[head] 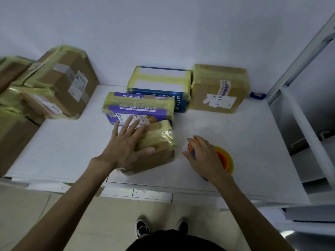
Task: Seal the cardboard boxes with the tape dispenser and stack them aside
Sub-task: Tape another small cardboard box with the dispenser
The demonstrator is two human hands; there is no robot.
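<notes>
Cardboard box [154,161]: left hand [125,147] flat on top, fingers wide. Right hand [204,156] grips tape dispenser [224,159] beside box; crinkled tape [163,140] may lift.

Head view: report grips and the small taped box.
Left grip flat on small brown cardboard box, yellow-taped. Right grip holds orange tape dispenser beside it. Purple printed carton close behind.

Tape dispenser [224,158] mostly under the right hand [204,156] (left-edge boxes [14,134] cropped, blurred)
</notes>
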